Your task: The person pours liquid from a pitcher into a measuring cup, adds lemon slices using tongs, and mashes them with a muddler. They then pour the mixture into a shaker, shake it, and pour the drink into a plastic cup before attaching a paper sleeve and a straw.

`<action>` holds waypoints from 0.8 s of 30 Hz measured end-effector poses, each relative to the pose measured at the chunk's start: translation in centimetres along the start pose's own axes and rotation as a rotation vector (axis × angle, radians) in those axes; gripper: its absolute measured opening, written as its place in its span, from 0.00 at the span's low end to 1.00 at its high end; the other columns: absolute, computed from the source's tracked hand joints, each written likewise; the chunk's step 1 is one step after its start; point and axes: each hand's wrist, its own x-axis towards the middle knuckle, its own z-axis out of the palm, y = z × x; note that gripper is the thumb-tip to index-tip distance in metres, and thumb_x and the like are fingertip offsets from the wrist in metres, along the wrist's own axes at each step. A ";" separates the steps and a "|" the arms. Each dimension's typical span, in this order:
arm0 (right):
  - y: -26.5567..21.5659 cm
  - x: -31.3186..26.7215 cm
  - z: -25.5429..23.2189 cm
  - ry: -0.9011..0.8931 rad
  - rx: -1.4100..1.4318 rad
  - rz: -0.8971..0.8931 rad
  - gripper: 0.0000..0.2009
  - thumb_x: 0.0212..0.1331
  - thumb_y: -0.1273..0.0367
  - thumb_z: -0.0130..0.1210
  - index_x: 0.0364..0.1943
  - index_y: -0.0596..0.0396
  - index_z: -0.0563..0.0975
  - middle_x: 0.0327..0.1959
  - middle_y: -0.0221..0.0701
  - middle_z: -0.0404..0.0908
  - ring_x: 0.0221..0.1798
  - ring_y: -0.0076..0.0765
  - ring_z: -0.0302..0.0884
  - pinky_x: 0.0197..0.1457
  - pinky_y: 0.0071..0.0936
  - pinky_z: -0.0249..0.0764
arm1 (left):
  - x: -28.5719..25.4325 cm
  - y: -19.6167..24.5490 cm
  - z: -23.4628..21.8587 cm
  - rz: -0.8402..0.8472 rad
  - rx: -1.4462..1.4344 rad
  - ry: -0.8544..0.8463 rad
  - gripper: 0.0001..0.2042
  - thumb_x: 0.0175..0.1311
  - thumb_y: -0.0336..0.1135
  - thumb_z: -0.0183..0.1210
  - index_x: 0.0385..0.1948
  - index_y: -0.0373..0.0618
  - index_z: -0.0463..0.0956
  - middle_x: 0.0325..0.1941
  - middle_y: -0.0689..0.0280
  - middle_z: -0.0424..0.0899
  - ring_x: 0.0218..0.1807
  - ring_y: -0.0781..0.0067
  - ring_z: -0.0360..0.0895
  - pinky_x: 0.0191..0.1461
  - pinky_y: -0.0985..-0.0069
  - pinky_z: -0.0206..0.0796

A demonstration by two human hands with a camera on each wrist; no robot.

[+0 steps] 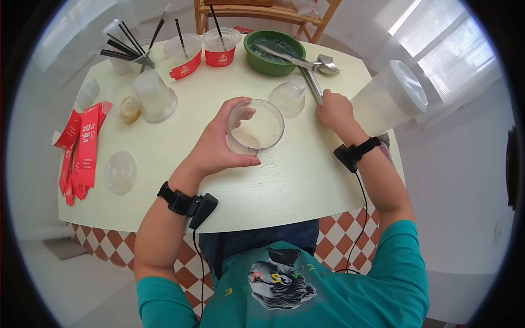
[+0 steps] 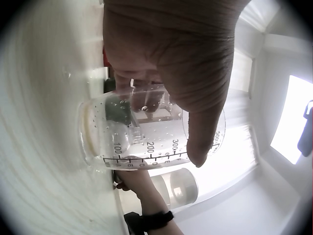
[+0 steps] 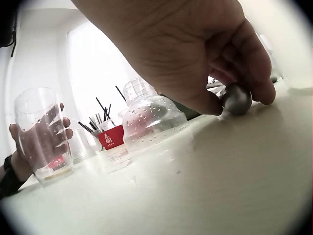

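Observation:
My left hand grips a clear measuring cup printed with a scale, its thumb and fingers round the upper wall. Droplets cling inside the cup, a little pale liquid lies at its bottom, and its base is right at the tabletop. Over on the right, my right hand holds a metal handle low at the table; its rounded end shows between the fingers. The handle's far end is hidden under a metal scoop. Between the hands stands a clear domed shaker top, wet with droplets.
Behind is a green basin. Red-sleeved cups with straws and a holder of black straws line the back left. Red paper sleeves, a clear lid and stacked cups lie left. A tall lidded container stands right.

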 end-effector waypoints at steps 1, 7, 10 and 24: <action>-0.1 -0.3 -0.6 -0.011 -0.034 0.003 0.12 0.53 0.67 0.56 0.37 0.61 0.73 0.34 0.46 0.82 0.38 0.54 0.81 0.41 0.45 0.77 | 0.0 0.0 0.0 0.000 0.003 -0.006 0.53 0.27 0.39 0.79 0.65 0.49 0.57 0.59 0.60 0.72 0.64 0.63 0.67 0.70 0.61 0.55; -2.5 -2.8 -3.6 0.160 0.267 -0.094 0.25 0.50 0.63 0.61 0.52 0.58 0.71 0.49 0.49 0.77 0.50 0.52 0.77 0.49 0.41 0.76 | -0.1 0.5 0.0 0.007 0.028 -0.006 0.51 0.29 0.37 0.78 0.64 0.48 0.57 0.58 0.59 0.72 0.63 0.62 0.68 0.70 0.62 0.56; -4.2 -2.6 -2.6 0.230 0.449 -0.215 0.38 0.43 0.62 0.67 0.62 0.54 0.64 0.56 0.49 0.72 0.57 0.53 0.73 0.56 0.40 0.74 | -0.1 0.5 0.0 0.021 0.033 -0.003 0.50 0.30 0.35 0.77 0.64 0.47 0.57 0.57 0.57 0.73 0.63 0.61 0.69 0.70 0.64 0.57; -5.6 -1.1 -0.9 0.133 0.482 -0.235 0.43 0.35 0.66 0.73 0.62 0.47 0.62 0.46 0.45 0.78 0.50 0.53 0.77 0.54 0.40 0.74 | 0.0 0.4 -0.1 -0.028 0.050 -0.010 0.53 0.28 0.37 0.78 0.65 0.48 0.56 0.59 0.60 0.72 0.64 0.63 0.68 0.69 0.62 0.57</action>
